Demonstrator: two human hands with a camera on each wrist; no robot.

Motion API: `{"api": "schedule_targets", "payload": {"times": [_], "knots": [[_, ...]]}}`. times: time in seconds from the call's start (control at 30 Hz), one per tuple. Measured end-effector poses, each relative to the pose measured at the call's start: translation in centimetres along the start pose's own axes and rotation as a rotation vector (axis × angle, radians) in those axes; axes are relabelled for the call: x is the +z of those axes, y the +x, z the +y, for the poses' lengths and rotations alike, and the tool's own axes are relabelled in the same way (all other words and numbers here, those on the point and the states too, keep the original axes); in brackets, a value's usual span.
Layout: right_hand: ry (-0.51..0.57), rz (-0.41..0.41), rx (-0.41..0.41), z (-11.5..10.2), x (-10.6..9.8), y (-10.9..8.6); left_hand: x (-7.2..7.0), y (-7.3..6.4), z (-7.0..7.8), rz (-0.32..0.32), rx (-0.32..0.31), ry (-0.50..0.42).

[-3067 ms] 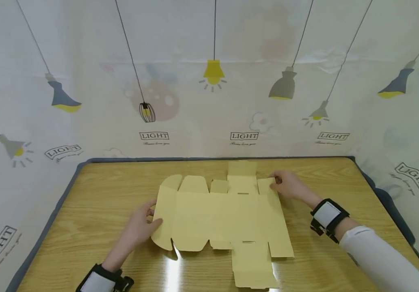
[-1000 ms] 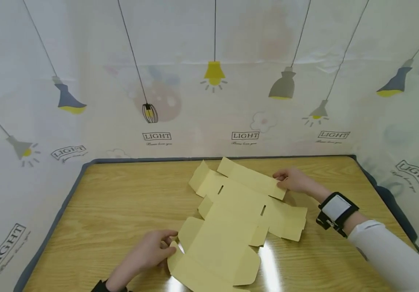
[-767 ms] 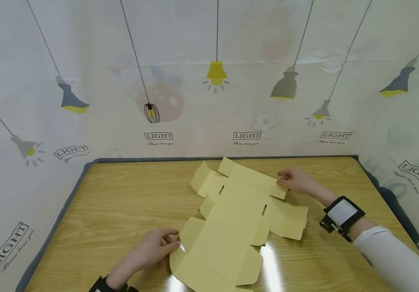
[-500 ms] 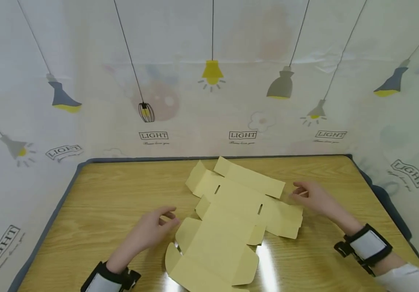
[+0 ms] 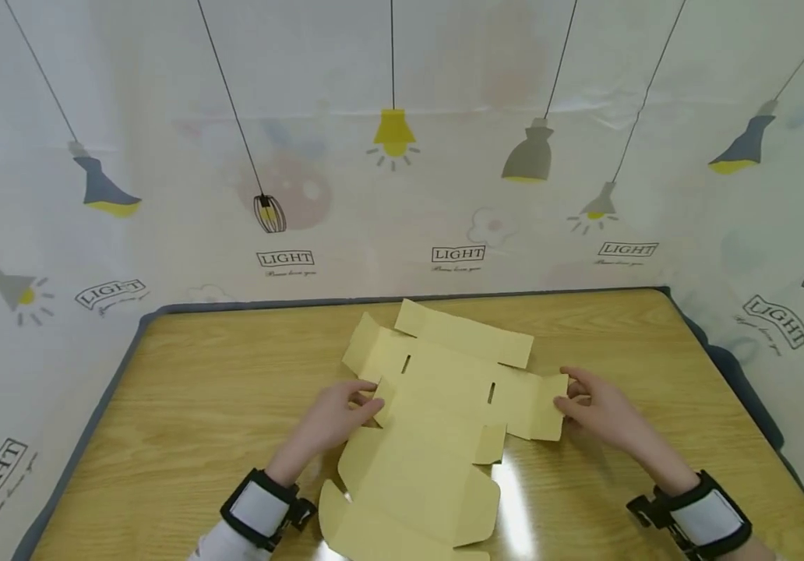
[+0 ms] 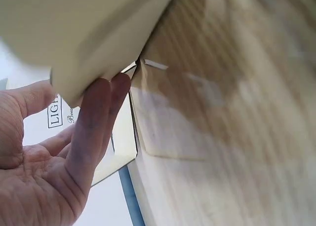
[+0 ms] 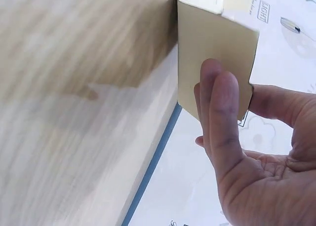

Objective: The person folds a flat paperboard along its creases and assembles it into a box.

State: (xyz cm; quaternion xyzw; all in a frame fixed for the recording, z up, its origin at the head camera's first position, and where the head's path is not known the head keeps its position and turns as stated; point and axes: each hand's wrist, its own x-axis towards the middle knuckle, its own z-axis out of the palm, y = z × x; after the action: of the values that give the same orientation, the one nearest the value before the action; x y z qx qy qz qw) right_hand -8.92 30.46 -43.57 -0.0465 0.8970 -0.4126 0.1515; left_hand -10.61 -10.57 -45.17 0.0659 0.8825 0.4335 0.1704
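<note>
A pale yellow unfolded cardboard box (image 5: 430, 460) lies at a slant on the wooden table, its near end reaching the bottom of the head view. My left hand (image 5: 337, 413) pinches a small side flap (image 5: 387, 399) on its left edge; in the left wrist view the fingers (image 6: 91, 122) lie against one face of the cardboard. On the other side, my right hand (image 5: 605, 413) pinches the right end flap (image 5: 551, 405), thumb on one face and fingers on the other. That flap (image 7: 217, 48) stands tilted up in the right wrist view. Two dark slots show in the middle panels.
The wooden table (image 5: 220, 366) has a dark blue-grey edge (image 5: 290, 302) along the back and sides. Behind it hangs a white curtain (image 5: 346, 70) printed with lamps. Bright glare shows on the table beside the cardboard's near right side.
The cardboard box was turned from lying crosswise to its slant. Both hands then let go; the left moved up to the small side flap, the right moved down from the far flap to the end flap.
</note>
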Motion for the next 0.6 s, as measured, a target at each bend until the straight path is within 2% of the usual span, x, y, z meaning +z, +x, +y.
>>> {"api": "schedule_targets", "payload": {"times": [0.1,0.27,0.47,0.6], "knots": [[0.027,0.017,-0.002,-0.3,-0.1,1.0,0.7,-0.5,0.1,-0.011,-0.022,-0.060],[-0.005,0.049,0.000,-1.1,-0.2,2.6,1.8,-1.7,0.3,-0.016,-0.019,-0.111],[0.043,0.064,-0.016,-2.3,0.8,4.2,2.3,-2.9,0.7,0.025,-0.064,-0.184],[0.024,0.112,-0.031,-2.7,1.7,4.7,2.3,-3.3,0.7,0.054,-0.059,-0.193]]}}
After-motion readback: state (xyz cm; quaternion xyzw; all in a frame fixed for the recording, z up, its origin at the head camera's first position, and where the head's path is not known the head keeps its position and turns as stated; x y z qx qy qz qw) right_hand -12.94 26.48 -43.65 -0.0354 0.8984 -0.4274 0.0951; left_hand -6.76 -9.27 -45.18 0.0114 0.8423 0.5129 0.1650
